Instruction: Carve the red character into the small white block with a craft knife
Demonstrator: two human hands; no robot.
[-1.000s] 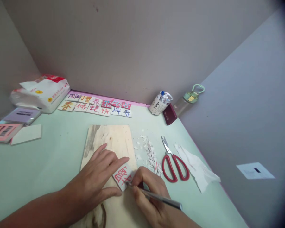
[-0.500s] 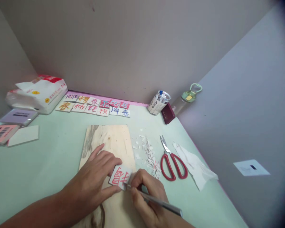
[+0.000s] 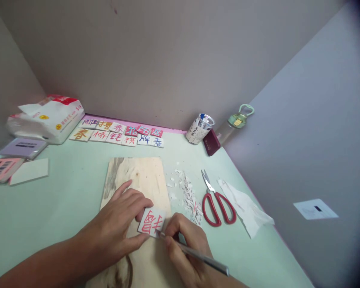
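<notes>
A small white tile with red character strokes lies on the wooden board. My left hand pins it from the left, with the index finger at its upper corner and the thumb at its lower edge. In a pen-like grip, my right hand holds a slim metal craft knife. The knife's tip meets the tile near its lower right, close to the red strokes. Fingers partly cover the front of the knife, so the blade's shape is hard to make out.
White shavings lie right of the board, beside red-handled scissors and a crumpled tissue. Several lettered tiles line the back. A can, dark red box, bottle, tissue pack and cards stand around.
The left thumb has slid slightly left along the tile's lower edge. Both hands, the knife and the tile otherwise stay nearly in place; the view has shifted a little.
</notes>
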